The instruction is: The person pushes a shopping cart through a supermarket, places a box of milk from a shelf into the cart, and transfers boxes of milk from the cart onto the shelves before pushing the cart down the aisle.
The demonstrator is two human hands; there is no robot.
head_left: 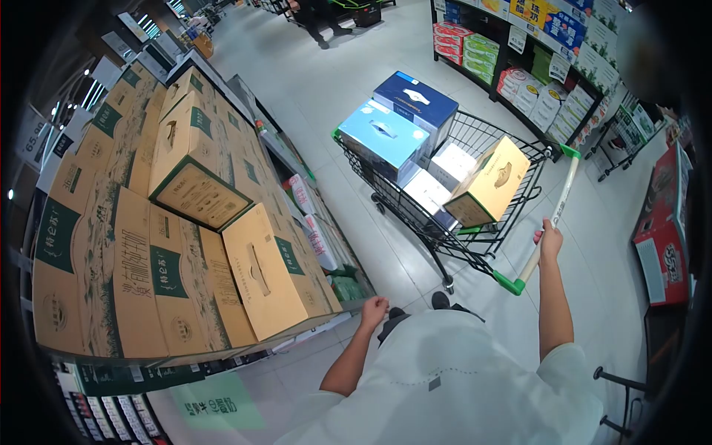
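Note:
My right hand (549, 242) is wrapped around the pale, green-ended handle (564, 194) of a black wire shopping cart (465, 245). My left hand (374, 312) hangs with curled fingers and nothing visible in it, near the corner of a brown milk carton (271, 274) on the display. Inside the cart are a dark blue carton (420, 100), a light blue carton (382, 136), white boxes (450, 165) and a tan carton (493, 182) with a cut-out carry handle. The tan one sits nearest the cart handle, tilted.
A large stack of brown cartons (96, 274) fills the left side. Beyond the cart stands a dark shelf (498, 63) with packaged goods. Red boxes (660, 237) and another cart (630, 133) are at the right. Far ahead, a person (315, 18) stands on the tiled floor.

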